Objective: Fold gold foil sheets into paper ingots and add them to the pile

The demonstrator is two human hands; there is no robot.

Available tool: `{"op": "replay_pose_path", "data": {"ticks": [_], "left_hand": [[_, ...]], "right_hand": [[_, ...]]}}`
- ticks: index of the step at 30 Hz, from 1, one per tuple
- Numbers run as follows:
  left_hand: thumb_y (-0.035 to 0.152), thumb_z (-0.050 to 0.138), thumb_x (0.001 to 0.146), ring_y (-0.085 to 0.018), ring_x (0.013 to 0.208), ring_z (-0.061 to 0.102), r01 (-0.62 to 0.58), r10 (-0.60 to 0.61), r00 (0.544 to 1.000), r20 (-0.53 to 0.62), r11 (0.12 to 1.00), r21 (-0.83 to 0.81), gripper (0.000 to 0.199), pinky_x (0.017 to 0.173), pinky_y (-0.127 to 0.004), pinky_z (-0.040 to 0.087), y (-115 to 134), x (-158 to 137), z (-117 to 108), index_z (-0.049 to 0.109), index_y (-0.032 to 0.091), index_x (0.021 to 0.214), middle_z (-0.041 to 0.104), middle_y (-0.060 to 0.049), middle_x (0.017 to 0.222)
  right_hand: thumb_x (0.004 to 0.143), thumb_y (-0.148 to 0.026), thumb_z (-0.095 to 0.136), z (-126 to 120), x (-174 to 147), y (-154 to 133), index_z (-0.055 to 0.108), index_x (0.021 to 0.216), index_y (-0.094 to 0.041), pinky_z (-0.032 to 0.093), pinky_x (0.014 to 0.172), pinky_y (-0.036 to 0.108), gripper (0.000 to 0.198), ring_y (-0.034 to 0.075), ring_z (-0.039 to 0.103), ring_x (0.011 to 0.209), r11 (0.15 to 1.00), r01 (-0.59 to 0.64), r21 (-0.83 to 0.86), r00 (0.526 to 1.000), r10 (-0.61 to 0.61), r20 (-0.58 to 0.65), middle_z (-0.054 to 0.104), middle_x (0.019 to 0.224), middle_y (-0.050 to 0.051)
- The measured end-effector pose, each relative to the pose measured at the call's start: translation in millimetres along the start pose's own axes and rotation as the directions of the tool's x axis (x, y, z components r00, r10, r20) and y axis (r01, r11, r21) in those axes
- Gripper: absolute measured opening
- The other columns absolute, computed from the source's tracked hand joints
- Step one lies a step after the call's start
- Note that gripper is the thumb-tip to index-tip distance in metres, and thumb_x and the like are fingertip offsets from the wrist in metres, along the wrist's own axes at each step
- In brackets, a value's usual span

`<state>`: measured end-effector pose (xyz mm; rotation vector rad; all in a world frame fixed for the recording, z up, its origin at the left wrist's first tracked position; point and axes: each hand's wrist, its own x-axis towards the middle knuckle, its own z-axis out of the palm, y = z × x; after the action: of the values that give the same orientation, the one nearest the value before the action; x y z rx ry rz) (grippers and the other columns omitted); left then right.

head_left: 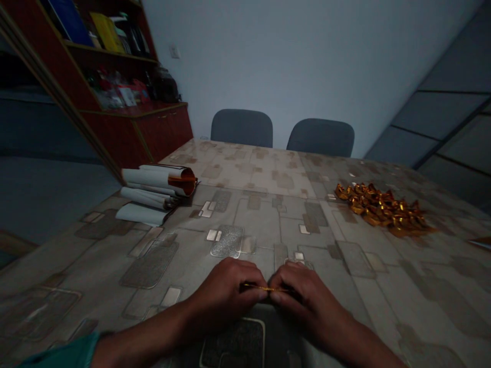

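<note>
My left hand and my right hand meet near the front of the table, thumbs and fingertips almost touching. Between them they pinch a thin strip of folded gold foil paper, seen edge-on; its ends are hidden inside my fingers. Off to the right lies a pile of shiny folded gold foil pieces. On the left side rests a stack of curled paper sheets, pale on the outside, with orange-gold showing inside the top roll.
A patterned cloth covers the table. Beyond its far edge stand two grey chairs, the left chair and the right chair. A red-brown cabinet with loaded shelves is at the back left. Another gold sheet shows at the right edge.
</note>
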<state>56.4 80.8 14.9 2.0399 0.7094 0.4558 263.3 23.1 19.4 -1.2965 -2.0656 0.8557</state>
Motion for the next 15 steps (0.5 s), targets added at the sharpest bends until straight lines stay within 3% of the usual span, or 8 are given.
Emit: {"op": "replay_pose_path", "data": {"ticks": [3, 7, 12, 15], "left_hand": [[0.033, 0.063, 0.084, -0.013, 0.063, 0.055, 0.141, -0.133, 0.99, 0.052, 0.966, -0.215, 0.024, 0.059, -0.022, 0.036, 2, 1, -3, 0.075, 0.014, 0.078, 0.063, 0.0, 0.065], [0.037, 0.069, 0.076, -0.01, 0.055, 0.045, 0.305, -0.289, 0.951, 0.108, 0.824, -0.478, 0.025, 0.053, -0.021, 0.03, 7, 2, -9, 0.073, 0.013, 0.074, 0.056, 0.004, 0.058], [0.041, 0.078, 0.069, -0.008, 0.051, 0.039, 0.335, -0.304, 0.94, 0.154, 0.739, -0.585, 0.029, 0.053, -0.021, 0.029, 12, 2, -15, 0.071, 0.013, 0.068, 0.053, 0.005, 0.054], [0.043, 0.081, 0.068, -0.008, 0.052, 0.043, 0.364, -0.344, 0.926, 0.156, 0.703, -0.611, 0.031, 0.053, -0.022, 0.028, 12, 1, -17, 0.072, 0.013, 0.068, 0.057, 0.003, 0.056]], "right_hand": [[0.096, -0.03, 0.053, -3, 0, -1, 0.061, 0.078, -0.021, 0.038, 0.061, 0.027, 0.022, 0.015, 0.056, 0.063, 0.979, -0.076, 0.188, 0.997, 0.068, 0.048, 0.06, 0.067, -0.002], [0.095, -0.038, 0.055, -9, 1, -4, 0.067, 0.082, -0.021, 0.037, 0.057, 0.026, 0.025, 0.014, 0.052, 0.061, 0.92, -0.156, 0.36, 0.985, 0.171, -0.008, 0.06, 0.067, -0.001], [0.098, -0.047, 0.051, -12, -3, -5, 0.065, 0.121, -0.025, 0.034, 0.055, 0.026, 0.034, 0.014, 0.047, 0.06, 0.88, -0.174, 0.443, 0.978, 0.205, -0.023, 0.052, 0.067, -0.003], [0.096, -0.049, 0.054, -16, -4, 0, 0.063, 0.124, -0.025, 0.031, 0.052, 0.025, 0.038, 0.013, 0.042, 0.056, 0.825, -0.194, 0.531, 0.966, 0.256, -0.044, 0.046, 0.063, -0.005]]}}
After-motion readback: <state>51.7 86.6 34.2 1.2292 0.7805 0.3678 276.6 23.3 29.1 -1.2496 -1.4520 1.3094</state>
